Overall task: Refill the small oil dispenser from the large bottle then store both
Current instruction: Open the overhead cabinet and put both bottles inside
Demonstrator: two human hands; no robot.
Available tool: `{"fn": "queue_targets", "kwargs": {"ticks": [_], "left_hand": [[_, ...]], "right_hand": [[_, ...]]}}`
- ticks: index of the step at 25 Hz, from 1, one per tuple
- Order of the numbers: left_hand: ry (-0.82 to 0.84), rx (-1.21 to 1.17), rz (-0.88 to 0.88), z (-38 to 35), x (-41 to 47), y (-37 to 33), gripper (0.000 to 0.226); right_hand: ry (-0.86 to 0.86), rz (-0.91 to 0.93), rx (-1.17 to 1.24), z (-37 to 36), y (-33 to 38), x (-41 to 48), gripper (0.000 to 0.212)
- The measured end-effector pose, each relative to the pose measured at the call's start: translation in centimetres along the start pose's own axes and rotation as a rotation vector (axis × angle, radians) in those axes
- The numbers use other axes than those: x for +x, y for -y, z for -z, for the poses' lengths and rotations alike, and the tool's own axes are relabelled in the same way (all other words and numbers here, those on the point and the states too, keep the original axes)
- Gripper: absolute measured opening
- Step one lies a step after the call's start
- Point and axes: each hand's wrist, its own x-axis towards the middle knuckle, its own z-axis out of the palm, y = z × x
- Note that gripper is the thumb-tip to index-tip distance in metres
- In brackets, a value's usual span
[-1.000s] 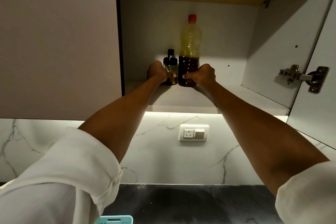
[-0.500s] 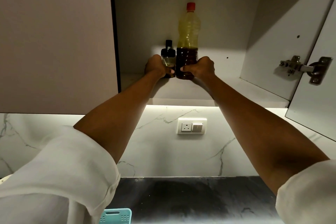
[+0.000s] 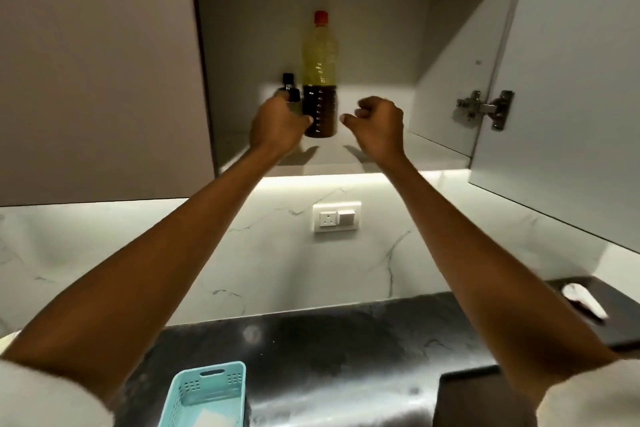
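Note:
The large oil bottle [image 3: 319, 94], with a red cap and dark oil in its lower part, stands upright on the shelf [image 3: 381, 158] of the open wall cabinet. Just left of it is the small oil dispenser [image 3: 290, 88] with a black top, mostly hidden by my left hand [image 3: 277, 123], which is wrapped around it. My right hand [image 3: 375, 125] hovers a little to the right of the large bottle, apart from it. Its fingers are loosely curled and hold nothing.
The cabinet door [image 3: 568, 87] hangs open on the right, its hinge [image 3: 485, 108] showing; a closed door [image 3: 97, 73] is on the left. Below are a wall socket [image 3: 336, 217], a black countertop [image 3: 339, 350], a teal basket [image 3: 207, 392] and a dark board [image 3: 606, 315] with a white object.
My right hand has let go of the large bottle and drawn back to the right. The left hand stays on the dispenser. The camera has tilted down, showing more countertop.

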Motion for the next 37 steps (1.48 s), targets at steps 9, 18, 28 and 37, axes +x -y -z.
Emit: {"fn": "queue_targets", "kwargs": {"ticks": [9, 18, 28, 37], "left_hand": [[0.306, -0.561, -0.202, -6.9, -21.8, -12.1, 0.037], [1.149, -1.076, 0.518, -15.2, -32.5, -22.0, 0.014], [1.259, -1.506, 0.865, -21.5, -35.4, -29.5, 0.013], [1.300, -1.615, 0.883, -14.9, -36.5, -24.7, 0.036]], "right_hand": [[-0.126, -0.254, 0.458, 19.4, -2.2, -22.9, 0.021], [-0.964, -0.502, 0.587, 37.6, -10.3, -33.4, 0.052], [-0.940, -0.205, 0.463, 42.9, -6.4, -32.4, 0.026], [-0.920, -0.128, 0.454, 39.1, -1.5, -36.0, 0.027]]}}
